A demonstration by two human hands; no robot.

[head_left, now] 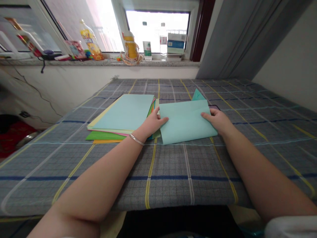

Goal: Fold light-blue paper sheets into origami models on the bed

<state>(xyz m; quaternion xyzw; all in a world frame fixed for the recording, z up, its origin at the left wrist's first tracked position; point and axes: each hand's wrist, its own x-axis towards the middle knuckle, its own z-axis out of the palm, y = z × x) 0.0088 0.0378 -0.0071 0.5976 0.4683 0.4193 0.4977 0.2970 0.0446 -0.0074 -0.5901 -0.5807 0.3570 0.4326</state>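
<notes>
A sheet of light blue-green paper (pixel 185 124) is held up a little off the checked cloth, between my two hands. My left hand (pixel 156 121) pinches its left edge, thumb on the front and fingers behind. At the right edge my right hand (pixel 217 119) grips it the same way. To the left lies a stack of coloured paper (pixel 126 110), a pale blue sheet on top, with green and orange sheets sticking out below. Behind the held sheet a teal folded paper piece (pixel 197 95) shows its pointed tip; the rest of it is hidden.
The checked cloth (pixel 170 178) covers the surface before me. Along the window sill (pixel 109 62) stand a juice bottle (pixel 90 39), a yellow cup (pixel 130 48), clear bottles (pixel 147 43) and boxes (pixel 176 44). A grey curtain (pixel 230 36) hangs at the right.
</notes>
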